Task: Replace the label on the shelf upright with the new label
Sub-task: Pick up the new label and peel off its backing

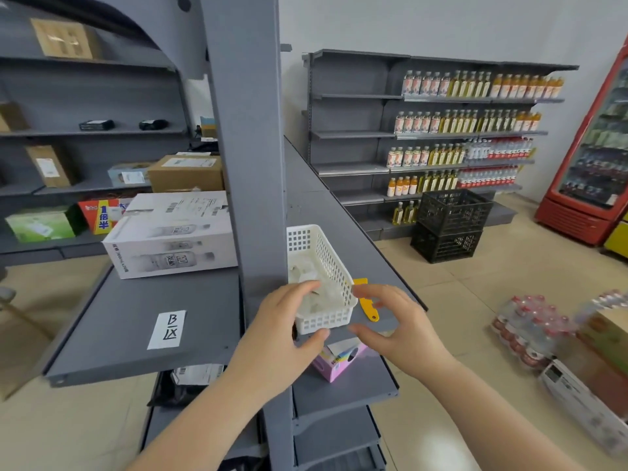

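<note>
The grey shelf upright (251,137) rises through the middle of the view; no label shows on its visible face. A white paper label (167,329) with handwritten characters lies flat on the grey shelf to its left. A white perforated basket (326,263) holding crumpled clear scraps sits on the shelf to its right. My left hand (285,331) hovers at the basket's near corner, fingers spread, thumb by the basket's front wall. My right hand (394,324) floats just right of the basket, fingers apart and empty. A yellow scraper (367,305) lies between basket and right hand.
A white carton (170,232) stands on the left shelf behind the label. A pink box (338,362) sits on the lower shelf under my hands. Black crates (448,226), bottle packs (523,331) and cartons stand on the floor to the right. A red fridge (591,158) is at far right.
</note>
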A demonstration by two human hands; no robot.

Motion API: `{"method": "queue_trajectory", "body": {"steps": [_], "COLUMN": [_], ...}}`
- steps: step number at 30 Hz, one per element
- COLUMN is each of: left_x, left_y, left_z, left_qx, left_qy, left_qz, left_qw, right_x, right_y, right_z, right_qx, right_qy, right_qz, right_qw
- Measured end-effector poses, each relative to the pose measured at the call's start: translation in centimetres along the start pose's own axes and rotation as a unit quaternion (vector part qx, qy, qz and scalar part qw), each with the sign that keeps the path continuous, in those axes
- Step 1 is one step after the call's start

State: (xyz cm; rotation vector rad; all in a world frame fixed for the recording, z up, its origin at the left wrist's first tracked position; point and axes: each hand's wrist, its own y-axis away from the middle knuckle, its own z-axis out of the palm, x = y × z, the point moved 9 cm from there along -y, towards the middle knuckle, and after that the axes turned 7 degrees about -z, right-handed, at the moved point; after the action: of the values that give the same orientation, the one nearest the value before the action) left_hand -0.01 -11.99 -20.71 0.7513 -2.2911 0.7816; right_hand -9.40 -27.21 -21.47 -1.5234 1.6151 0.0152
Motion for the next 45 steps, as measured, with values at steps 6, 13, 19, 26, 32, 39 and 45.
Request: {"method": "queue_trajectory", "body": {"steps": [6, 13, 19, 26, 32, 39, 45], "left_x": [-3.1, -11.9, -18.9, -22.7, -22.9, -22.9, -22.5], "left_y": [3.7, 7.4, 9.9, 10.9, 11.0, 9.5, 7.1], "left_z": [-6.0, -11.9, -15.2, -14.9, -15.2, -14.7, -12.8], "left_qx": [0.062, 0.129, 0.168, 0.179, 0.200, 0.209, 0.172], "left_qy": [-0.001, 0.018, 0.008, 0.038, 0.044, 0.084, 0.291], "left_qz": [-0.015, -0.150, -0.252, -0.312, -0.301, -0.323, -0.384], "left_qw": [0.998, 0.980, 0.953, 0.932, 0.931, 0.919, 0.859], "right_x": [-5.7, -10.3, -10.8, -9.6, -11.6, -11.5, -13.6], "right_y": [-1.0, -3.4, -6.2, -7.4, -6.8, -6.6, -6.7], "right_z": [5.8, 16.0, 25.2, 30.8, 29.3, 26.6, 22.3], "right_qx": [-0.068, -0.156, -0.226, -0.278, -0.138, -0.081, -0.025], "right_qy": [-0.101, -0.175, -0.155, 0.006, 0.029, -0.046, -0.089], "right_qz": [-0.049, -0.095, -0.066, -0.135, -0.279, -0.304, -0.349], "right_qw": [0.991, 0.967, 0.959, 0.951, 0.950, 0.948, 0.933]}}
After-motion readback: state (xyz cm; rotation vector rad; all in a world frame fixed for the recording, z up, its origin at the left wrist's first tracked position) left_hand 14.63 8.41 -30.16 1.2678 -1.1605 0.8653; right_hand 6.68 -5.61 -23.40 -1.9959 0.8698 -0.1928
